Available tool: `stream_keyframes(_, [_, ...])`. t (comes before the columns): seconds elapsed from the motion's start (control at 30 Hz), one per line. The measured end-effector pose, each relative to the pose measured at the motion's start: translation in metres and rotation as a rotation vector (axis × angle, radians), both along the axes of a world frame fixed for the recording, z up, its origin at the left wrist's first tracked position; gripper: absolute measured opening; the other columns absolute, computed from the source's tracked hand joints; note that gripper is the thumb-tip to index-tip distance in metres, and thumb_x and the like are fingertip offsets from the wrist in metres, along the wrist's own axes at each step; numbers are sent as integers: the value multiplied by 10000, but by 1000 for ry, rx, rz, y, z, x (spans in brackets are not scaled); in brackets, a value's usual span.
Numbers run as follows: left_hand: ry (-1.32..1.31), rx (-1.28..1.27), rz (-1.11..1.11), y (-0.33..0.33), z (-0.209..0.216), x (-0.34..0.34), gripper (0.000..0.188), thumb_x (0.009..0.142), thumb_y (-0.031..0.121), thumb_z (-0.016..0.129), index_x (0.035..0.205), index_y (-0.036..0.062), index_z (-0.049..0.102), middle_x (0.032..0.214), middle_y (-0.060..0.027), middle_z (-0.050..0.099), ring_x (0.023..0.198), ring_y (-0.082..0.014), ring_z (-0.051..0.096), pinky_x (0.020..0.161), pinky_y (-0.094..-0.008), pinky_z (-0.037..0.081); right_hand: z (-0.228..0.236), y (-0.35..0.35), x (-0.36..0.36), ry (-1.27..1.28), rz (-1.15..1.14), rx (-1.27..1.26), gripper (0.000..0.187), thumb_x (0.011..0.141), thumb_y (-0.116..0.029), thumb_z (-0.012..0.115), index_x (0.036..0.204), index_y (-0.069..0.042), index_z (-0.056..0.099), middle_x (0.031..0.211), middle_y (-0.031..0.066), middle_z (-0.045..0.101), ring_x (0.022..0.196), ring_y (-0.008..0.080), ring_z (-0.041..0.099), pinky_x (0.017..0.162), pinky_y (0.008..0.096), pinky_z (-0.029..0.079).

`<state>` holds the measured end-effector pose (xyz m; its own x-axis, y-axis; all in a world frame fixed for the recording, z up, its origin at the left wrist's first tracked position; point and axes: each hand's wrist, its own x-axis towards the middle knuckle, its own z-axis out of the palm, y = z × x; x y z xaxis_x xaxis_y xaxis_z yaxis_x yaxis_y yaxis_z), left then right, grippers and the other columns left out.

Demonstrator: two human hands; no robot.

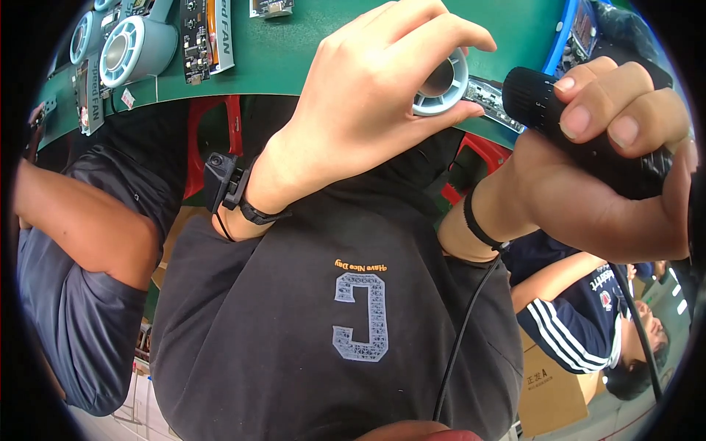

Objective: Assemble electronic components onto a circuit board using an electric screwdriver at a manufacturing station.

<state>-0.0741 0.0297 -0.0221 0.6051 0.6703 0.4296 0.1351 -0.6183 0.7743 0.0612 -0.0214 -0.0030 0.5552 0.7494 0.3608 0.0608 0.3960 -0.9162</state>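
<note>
My left hand (368, 92) is closed round a light blue-grey round fan housing (460, 82) with a ribbed ring, thumb and fingers on opposite sides of it. Behind it, at the green table's near edge, lies a narrow circuit board (494, 101), partly covered by the housing. My right hand (588, 173) grips a black electric screwdriver (531, 94) with a ribbed, marked collar pointing left toward the housing. No bit shows at the collar's end, and the rear of the tool is hidden in my fingers.
On the green table (279, 62) stand more fan housings (123, 51) at the left, near circuit boards (195, 44). A blue tray edge (560, 37) is at the right. People sit close on both sides. Red stools (232, 128) and a cardboard box (551, 389) are below.
</note>
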Motion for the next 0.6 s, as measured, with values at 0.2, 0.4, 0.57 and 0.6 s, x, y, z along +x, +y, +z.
stream_keyframes(0.2, [-53, 4, 10, -3, -5, 1, 458, 747, 69, 865, 1157, 44, 662, 911, -107, 587, 757, -279, 620, 664, -348, 516, 3, 1, -4, 29, 5, 2, 144, 923, -20, 537, 1032, -42, 446, 624, 53, 487, 428, 143, 466, 469, 284, 444])
stream_keyframes(0.4, [-296, 468, 41, 7, -41, 17, 476, 740, 79, 879, 1165, 49, 664, 932, -108, 593, 742, -269, 620, 656, -341, 518, 10, 3, -9, 51, 17, 18, 184, 922, -4, 546, 1066, -47, 440, 624, 45, 482, 420, 131, 454, 461, 274, 433])
stream_keyframes(0.57, [-227, 347, 52, -5, -34, 9, 501, 708, 90, 911, 1147, 32, 676, 1007, -119, 625, 815, -263, 654, 713, -343, 541, 18, -2, -27, 41, -7, 41, 218, 920, 8, 554, 1094, -50, 436, 624, 37, 479, 412, 120, 444, 455, 265, 425])
stream_keyframes(0.6, [-161, 206, 36, -11, -31, 4, 529, 686, 92, 930, 1143, 23, 672, 1048, -128, 643, 872, -271, 666, 765, -353, 552, 19, -1, -30, 34, -21, 51, 225, 920, 11, 555, 1100, -51, 435, 624, 36, 478, 411, 118, 442, 453, 264, 423])
